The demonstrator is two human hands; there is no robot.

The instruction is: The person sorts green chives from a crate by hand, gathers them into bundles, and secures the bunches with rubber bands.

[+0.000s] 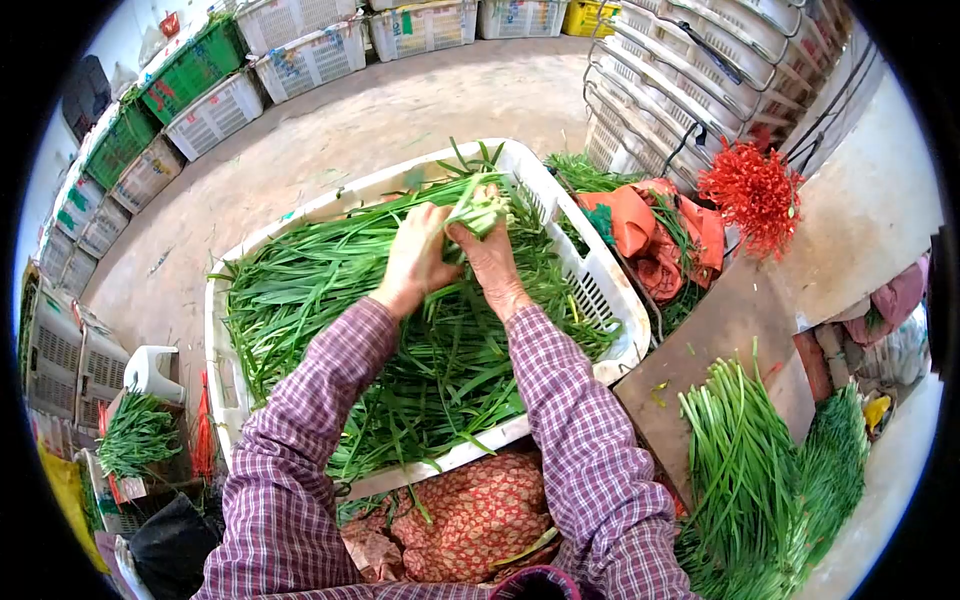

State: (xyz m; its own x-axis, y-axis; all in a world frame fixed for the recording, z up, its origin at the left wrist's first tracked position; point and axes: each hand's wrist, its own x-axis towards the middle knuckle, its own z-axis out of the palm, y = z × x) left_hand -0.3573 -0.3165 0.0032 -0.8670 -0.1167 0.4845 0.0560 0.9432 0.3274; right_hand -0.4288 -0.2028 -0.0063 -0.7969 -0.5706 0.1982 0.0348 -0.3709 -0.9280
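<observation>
My left hand (413, 258) and my right hand (488, 262) are close together over a white plastic crate (222, 330). Between them is a small bunch of garlic chives (478, 208), its pale cut ends towards the right. My right hand's fingers close around the stem ends, and my left hand grips the bunch just beside them. Under both hands the crate is heaped with long, loose green chives (420, 360). Part of each hand's grip is hidden behind the bunch.
At right, a brown board (690, 385) bears a pile of chives (745, 450). Red ties (752, 195) hang above it, near orange cloth (660, 235). Stacked white crates (690, 90) stand behind. More crates (315, 62) line the wall. A white stool (152, 372) stands left.
</observation>
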